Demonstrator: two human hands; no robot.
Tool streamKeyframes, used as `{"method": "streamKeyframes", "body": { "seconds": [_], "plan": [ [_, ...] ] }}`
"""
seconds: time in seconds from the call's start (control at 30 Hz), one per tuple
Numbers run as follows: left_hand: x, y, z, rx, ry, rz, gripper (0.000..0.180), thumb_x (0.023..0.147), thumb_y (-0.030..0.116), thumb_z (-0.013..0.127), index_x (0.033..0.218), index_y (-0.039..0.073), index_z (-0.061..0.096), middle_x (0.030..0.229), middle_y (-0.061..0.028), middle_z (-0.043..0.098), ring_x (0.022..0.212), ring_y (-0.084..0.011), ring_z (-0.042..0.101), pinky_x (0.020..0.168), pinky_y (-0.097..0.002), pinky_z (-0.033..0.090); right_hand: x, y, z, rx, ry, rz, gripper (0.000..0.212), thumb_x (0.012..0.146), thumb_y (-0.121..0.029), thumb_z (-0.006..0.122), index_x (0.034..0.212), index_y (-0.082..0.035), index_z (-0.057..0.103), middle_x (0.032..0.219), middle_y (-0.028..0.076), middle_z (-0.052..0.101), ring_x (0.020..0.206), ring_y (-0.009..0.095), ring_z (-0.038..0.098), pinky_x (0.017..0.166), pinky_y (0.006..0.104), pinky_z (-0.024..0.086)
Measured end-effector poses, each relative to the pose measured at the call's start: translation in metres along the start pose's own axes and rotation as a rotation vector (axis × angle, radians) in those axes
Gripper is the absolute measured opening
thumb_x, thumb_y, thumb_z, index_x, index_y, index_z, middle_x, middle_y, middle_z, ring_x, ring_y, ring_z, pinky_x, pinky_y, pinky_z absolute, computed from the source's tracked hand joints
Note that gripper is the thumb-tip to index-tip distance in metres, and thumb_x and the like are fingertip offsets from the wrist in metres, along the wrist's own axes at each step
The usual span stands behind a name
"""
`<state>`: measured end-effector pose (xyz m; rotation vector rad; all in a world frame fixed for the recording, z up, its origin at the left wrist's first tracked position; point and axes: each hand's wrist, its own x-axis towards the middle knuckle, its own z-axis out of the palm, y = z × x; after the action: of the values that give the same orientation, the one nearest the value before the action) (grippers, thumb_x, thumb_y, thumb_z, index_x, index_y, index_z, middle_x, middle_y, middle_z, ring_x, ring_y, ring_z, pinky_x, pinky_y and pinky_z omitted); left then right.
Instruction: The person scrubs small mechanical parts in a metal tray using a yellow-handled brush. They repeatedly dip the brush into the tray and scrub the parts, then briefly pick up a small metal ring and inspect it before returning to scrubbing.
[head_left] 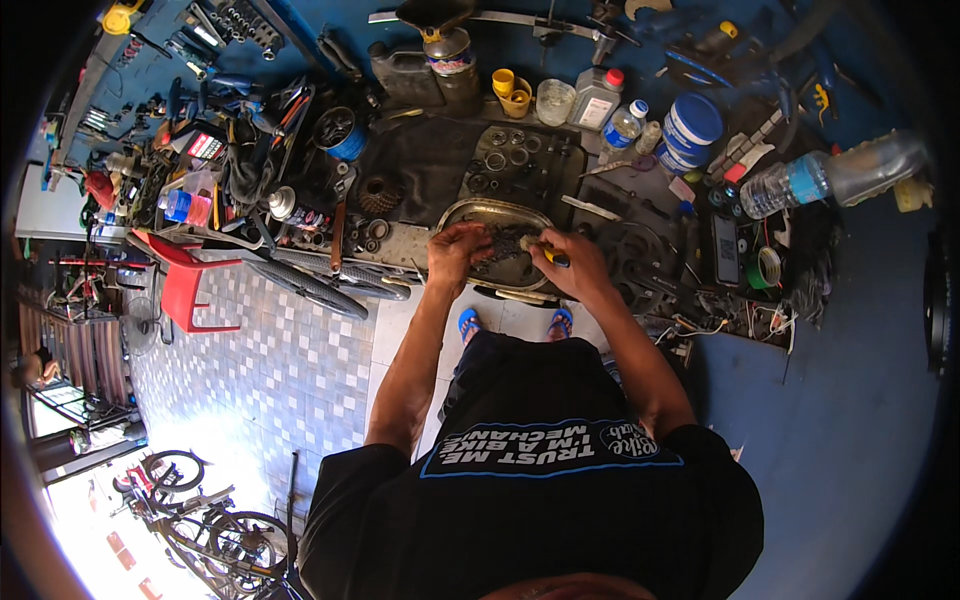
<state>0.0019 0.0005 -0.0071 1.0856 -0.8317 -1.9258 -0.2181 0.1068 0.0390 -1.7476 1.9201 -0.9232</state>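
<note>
A shallow oval metal tray [487,208] lies on the bench in front of me, and both my hands are over it. My right hand [572,262] is closed round a brush with a yellow and black handle [556,259]; its pale bristle end points left into the tray. My left hand [457,252] is at the tray's left side, fingers bent and pressed together on something dark I cannot make out. Between the hands lies a dark, greasy clump of parts [507,241], perhaps chain.
Behind the tray is a mat with rings and bearings [517,155]. A cassette of sprockets [380,193], a spray can [290,205] and a blue tin [342,135] stand left. Bottles, a blue tub [690,130] and a phone [726,250] are right. A red chair [190,285] stands on the floor.
</note>
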Motion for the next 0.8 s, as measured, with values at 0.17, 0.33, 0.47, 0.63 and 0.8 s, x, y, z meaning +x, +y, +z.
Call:
{"method": "streamKeyframes", "body": {
  "seconds": [0.17,0.33,0.47,0.63,0.8],
  "plan": [
    [0.006,-0.003,0.000,0.374,0.030,0.082,0.021,0.096,0.007,0.073,0.115,-0.001,0.074,0.105,-0.0136,0.077,0.092,-0.0236,0.075,0.079,-0.0384,0.064,0.004,-0.004,-0.001,-0.020,-0.065,0.060,0.024,0.090,-0.031,0.079,0.098,-0.009,0.072,0.085,0.015,0.076,0.080,0.037,0.074,0.070,0.0460,0.057],
    [0.016,-0.006,0.011,1.137,0.089,0.511,0.024,0.093,0.016,0.074,0.116,0.008,0.076,0.104,-0.0179,0.077,0.092,-0.0351,0.076,0.079,-0.0453,0.062,0.002,0.002,0.004,-0.018,-0.017,0.028,0.025,0.088,-0.031,0.079,0.098,-0.009,0.072,0.085,0.014,0.076,0.080,0.037,0.074,0.070,0.0470,0.057],
    [0.023,-0.010,0.027,1.398,0.044,0.754,0.025,0.092,0.021,0.073,0.115,0.011,0.076,0.110,-0.0176,0.074,0.102,-0.0423,0.072,0.083,-0.0524,0.060,0.000,-0.003,-0.001,-0.019,-0.015,0.004,0.024,0.088,-0.030,0.079,0.097,-0.010,0.071,0.084,0.013,0.076,0.080,0.038,0.073,0.070,0.0476,0.057],
    [0.029,-0.014,0.030,1.542,-0.035,0.689,0.026,0.093,0.018,0.073,0.117,0.010,0.076,0.113,-0.0176,0.074,0.101,-0.0379,0.073,0.084,-0.0496,0.061,-0.002,-0.009,-0.004,-0.095,-0.022,0.003,0.021,0.089,-0.029,0.077,0.097,-0.011,0.070,0.085,0.012,0.076,0.083,0.036,0.072,0.073,0.0479,0.057],
    [0.035,-0.014,0.016,0.858,-0.007,0.327,0.027,0.097,0.009,0.068,0.122,0.004,0.072,0.105,-0.0155,0.078,0.081,-0.0252,0.077,0.072,-0.0373,0.064,-0.006,-0.007,-0.006,-0.082,-0.021,-0.051,0.021,0.091,-0.030,0.077,0.097,-0.011,0.070,0.087,0.012,0.076,0.085,0.037,0.071,0.074,0.0477,0.057]
  ]
}}
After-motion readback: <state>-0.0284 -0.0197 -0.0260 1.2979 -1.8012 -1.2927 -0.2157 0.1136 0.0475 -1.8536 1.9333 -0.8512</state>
